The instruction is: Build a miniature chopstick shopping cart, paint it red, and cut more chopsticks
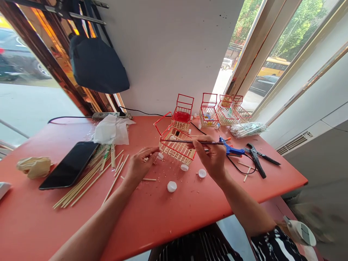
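Observation:
A small wooden-stick cart (178,146) with red-painted edges and white caps at its base stands tilted in the middle of the table. My left hand (143,161) is at its left side, fingers closed near a white cap (160,156); what the fingertips grip is too small to tell. Above the cart my right hand (212,156) pinches a thin dark brush (201,142), whose tip points left at the cart's red upper frame. Loose white caps (172,186) lie in front of the cart.
On the red table (152,224), sticks (84,177) and a black phone (72,165) lie left. Finished-looking carts (208,110) stand behind. A blue glue gun (235,151) with its cable and black pliers (257,161) lie right.

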{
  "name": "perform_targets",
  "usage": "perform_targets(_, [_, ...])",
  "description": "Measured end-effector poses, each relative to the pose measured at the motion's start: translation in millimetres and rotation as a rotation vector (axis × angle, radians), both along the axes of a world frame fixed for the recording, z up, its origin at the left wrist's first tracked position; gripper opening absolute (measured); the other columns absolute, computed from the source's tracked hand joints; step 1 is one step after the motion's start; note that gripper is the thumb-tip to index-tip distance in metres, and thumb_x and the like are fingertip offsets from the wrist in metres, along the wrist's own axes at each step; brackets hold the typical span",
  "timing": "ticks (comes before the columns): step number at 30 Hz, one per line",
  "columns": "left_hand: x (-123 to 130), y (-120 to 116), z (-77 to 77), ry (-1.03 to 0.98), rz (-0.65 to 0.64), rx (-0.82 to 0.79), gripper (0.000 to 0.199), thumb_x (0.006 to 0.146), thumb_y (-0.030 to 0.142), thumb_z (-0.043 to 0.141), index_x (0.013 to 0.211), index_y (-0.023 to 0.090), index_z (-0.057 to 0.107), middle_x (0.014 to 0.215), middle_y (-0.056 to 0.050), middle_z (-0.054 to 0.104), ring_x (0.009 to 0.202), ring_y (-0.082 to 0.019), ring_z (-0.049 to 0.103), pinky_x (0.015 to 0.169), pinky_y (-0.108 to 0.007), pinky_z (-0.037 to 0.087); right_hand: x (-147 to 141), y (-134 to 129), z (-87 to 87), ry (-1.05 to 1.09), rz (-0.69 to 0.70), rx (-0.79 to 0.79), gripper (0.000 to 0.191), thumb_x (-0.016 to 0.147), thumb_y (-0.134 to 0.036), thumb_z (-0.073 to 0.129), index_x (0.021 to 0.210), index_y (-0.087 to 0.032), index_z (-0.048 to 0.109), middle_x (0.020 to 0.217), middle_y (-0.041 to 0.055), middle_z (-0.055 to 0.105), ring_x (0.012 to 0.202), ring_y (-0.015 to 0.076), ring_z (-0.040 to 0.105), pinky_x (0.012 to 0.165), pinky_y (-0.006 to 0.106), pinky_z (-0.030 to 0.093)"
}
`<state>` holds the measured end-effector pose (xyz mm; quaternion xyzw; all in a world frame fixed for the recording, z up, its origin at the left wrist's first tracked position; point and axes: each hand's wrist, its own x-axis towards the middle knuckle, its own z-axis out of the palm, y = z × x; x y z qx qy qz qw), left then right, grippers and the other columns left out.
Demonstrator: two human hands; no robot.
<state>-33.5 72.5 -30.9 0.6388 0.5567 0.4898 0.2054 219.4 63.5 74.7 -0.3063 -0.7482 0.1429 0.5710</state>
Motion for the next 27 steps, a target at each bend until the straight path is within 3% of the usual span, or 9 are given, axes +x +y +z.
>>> perform_targets(18, [1.5, -0.9, 2.7, 0.004, 0.010, -0.005, 0.035, 0.089, 0.048, 0.059, 0.105, 0.026, 0.082, 0.111, -0.005, 0.082, 0.102, -0.025, 0.075, 0.093, -0.035, 0.059, -7.1, -5.4, 27.7, -0.037, -0.159, 0.098, 0.020, 0.104, -0.032, 0.061, 0.088, -0.026, 0.071, 0.083, 0.0010, 0.080, 0.074, 0.0172, 0.078, 0.069, 0.029, 0.062])
perform_targets(27, [1.1, 0.6, 3.3, 0.015, -0.015, 0.014, 0.036, 0.090, 0.046, 0.058, 0.104, 0.024, 0.082, 0.109, -0.007, 0.082, 0.103, -0.025, 0.076, 0.093, -0.035, 0.059, -9.5, -6.0, 26.7, -0.020, -0.133, 0.093, 0.018, 0.103, -0.030, 0.062, 0.089, -0.025, 0.071, 0.083, 0.0002, 0.080, 0.073, 0.0160, 0.077, 0.071, 0.029, 0.062])
